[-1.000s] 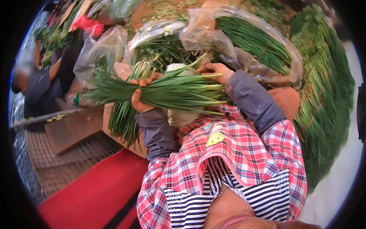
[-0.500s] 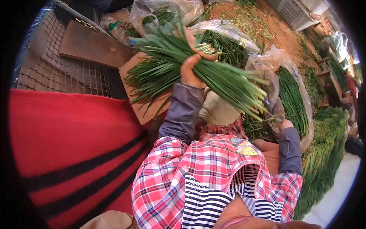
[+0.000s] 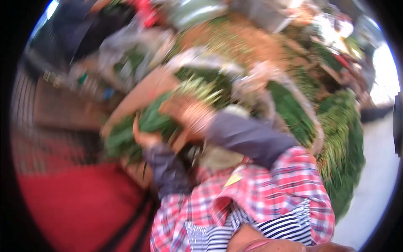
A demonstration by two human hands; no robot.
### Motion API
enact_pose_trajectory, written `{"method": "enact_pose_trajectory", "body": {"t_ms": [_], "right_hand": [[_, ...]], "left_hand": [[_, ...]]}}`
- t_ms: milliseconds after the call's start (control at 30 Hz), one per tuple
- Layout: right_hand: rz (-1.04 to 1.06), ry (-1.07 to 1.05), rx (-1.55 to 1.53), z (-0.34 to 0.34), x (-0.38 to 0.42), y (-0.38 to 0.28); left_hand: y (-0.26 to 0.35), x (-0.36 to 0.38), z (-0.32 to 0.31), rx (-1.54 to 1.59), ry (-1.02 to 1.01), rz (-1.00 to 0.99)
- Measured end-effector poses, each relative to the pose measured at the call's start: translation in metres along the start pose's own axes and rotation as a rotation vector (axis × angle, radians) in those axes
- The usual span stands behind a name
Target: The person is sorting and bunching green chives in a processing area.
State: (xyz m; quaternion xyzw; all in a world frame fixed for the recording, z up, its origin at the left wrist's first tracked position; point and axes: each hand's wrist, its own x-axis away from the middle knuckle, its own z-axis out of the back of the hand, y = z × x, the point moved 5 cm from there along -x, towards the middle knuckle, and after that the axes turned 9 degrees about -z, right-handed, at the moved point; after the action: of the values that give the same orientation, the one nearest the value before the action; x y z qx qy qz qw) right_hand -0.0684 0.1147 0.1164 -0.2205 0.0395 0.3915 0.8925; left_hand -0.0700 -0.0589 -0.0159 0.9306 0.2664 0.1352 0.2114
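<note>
A thick bunch of garlic chives, long flat green leaves with pale stem ends at the upper right, lies over the brown board in front of me. My left hand cups its lower side near the leafy end, fingers curled around the leaves. Reaching across from the right, my right hand is on the bunch near the pale stems; motion smears its fingers. Both forearms wear dark sleeves. Leaf tips spread past the board's left edge.
The brown board lies under the chives. Plastic bags of greens stand beyond and to the right. A large green heap lies far right, a red cloth at left. Another person's dark clothing shows upper left.
The bunch in my left hand has come down onto the board, stems now toward the upper right. My right hand has left the bag at right and crossed to it. The view has shifted and blurred.
</note>
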Motion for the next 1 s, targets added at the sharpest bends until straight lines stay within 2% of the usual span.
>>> {"method": "enact_pose_trajectory", "body": {"t_ms": [33, 67, 100, 133, 167, 233, 267, 367, 467, 500, 533, 567, 633, 700, 800, 867, 900, 1000], "right_hand": [[-0.035, -0.131, 0.103, -0.017, -0.003, -0.003], [-0.089, -0.204, 0.135, -0.065, 0.0, 0.022], [-0.187, -0.324, 0.237, -0.089, 0.005, 0.029], [-0.13, 0.127, 0.361, -0.175, 0.007, 0.072], [-0.182, -0.043, 0.379, -0.167, 0.01, 0.061], [-0.067, -0.063, 0.875, -0.156, 0.021, 0.044], [-0.155, -0.215, 0.364, -0.171, -0.005, 0.056], [-0.19, -0.269, 0.316, -0.148, -0.021, 0.045], [-0.165, -0.267, 0.353, -0.164, -0.041, 0.062], [-0.205, -0.385, 0.319, -0.16, -0.044, 0.064], [-0.178, -0.384, 0.317, -0.158, -0.048, 0.067], [-0.152, -0.389, 0.313, -0.158, -0.046, 0.067], [-0.128, -0.363, 0.325, -0.162, -0.038, 0.066], [-0.116, -0.338, 0.306, -0.167, -0.028, 0.065], [-0.113, -0.312, 0.311, -0.167, -0.015, 0.062], [-0.109, -0.291, 0.31, -0.173, -0.011, 0.064], [-0.073, -0.163, 0.33, -0.169, -0.01, 0.062], [-0.121, -0.227, 0.311, -0.164, -0.02, 0.059]], "left_hand": [[-0.012, -0.01, 0.062, -0.235, -0.004, -0.146], [-0.031, -0.013, 0.095, -0.056, -0.069, 0.0], [-0.029, 0.002, 0.111, -0.19, 0.023, -0.254], [-0.024, 0.022, 0.077, 0.01, 0.098, -0.024], [-0.026, 0.02, 0.094, -0.005, 0.146, 0.004], [-0.019, 0.027, 0.109, -0.03, 0.244, 0.018], [-0.028, -0.005, 0.124, -0.011, 0.273, 0.06], [-0.026, -0.02, 0.123, 0.048, 0.286, 0.113], [-0.027, -0.02, 0.133, 0.034, 0.332, 0.067], [-0.028, -0.018, 0.136, 0.013, 0.342, 0.045], [-0.028, -0.008, 0.126, 0.033, 0.373, 0.071], [-0.027, -0.012, 0.138, 0.021, 0.33, 0.052], [-0.013, -0.003, 0.152, -0.274, 0.186, 0.038], [-0.007, 0.01, 0.155, -0.178, 0.19, 0.276], [0.023, 0.057, 0.124, -0.29, 0.16, 0.525], [0.045, 0.088, 0.108, -0.621, 0.085, 0.609], [0.054, 0.1, 0.099, -0.783, 0.042, 0.646], [0.065, 0.119, 0.069, -0.858, -0.058, 0.699]]}}
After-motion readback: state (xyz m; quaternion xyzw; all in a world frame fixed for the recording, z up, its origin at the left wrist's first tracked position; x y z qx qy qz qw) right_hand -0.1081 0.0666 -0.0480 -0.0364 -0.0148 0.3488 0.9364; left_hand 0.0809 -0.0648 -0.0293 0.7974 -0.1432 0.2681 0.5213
